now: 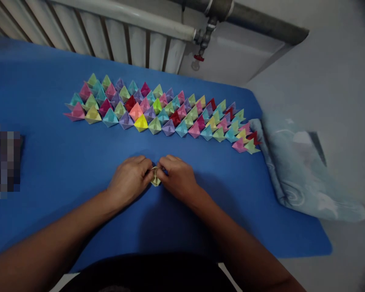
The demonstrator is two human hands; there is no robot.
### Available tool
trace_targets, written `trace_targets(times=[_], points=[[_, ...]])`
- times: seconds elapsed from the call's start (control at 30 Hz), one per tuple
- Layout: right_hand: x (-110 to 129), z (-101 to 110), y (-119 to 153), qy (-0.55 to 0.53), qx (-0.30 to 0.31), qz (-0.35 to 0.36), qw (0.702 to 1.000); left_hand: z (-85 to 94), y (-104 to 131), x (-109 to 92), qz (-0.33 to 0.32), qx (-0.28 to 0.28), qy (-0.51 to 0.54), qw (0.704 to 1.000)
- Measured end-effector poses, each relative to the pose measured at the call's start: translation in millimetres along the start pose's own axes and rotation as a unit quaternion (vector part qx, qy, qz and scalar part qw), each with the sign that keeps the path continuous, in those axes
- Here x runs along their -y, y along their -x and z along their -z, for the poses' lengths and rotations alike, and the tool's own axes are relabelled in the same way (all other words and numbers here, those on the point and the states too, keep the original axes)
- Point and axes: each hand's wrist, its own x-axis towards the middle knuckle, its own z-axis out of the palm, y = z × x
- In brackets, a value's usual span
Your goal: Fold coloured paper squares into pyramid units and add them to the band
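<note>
A small pale yellow folded paper piece [155, 178] is held between my two hands, just above the blue table. From its left side, my left hand [132, 176] pinches it with thumb and fingers closed. My right hand [177, 177] grips the opposite side in a similar pinch. The fingertips cover parts of the paper's edges. Beyond my hands, several colourful folded paper boats [155, 125] stand close together in long rows, in pink, green, blue, purple, red and yellow.
The blue table [79, 174] has a folded light blue blanket [295, 178] over its right side. A blurred, pixelated object [3, 162] lies at the left edge. Behind the table are a white radiator [118, 44] and a pipe with a red valve handle [198, 58].
</note>
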Motion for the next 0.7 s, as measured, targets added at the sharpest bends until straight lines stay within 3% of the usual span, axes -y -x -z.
trace_targets(times=[0.27, 0.5, 0.7], points=[[-1, -1, -2, -0.042, -0.004, -0.012, 0.999, -0.5, -3, 4, 0.002, 0.013, 0.005, 1.0], [-14, 5, 1, -0.21, 0.028, 0.005, 0.977, 10.9, -4, 10, 0.001, 0.033, 0.122, 0.992], [-13, 8, -1, -0.223, 0.055, -0.032, 0.973, 14.0, -4, 9, 0.006, 0.058, 0.115, 0.992]])
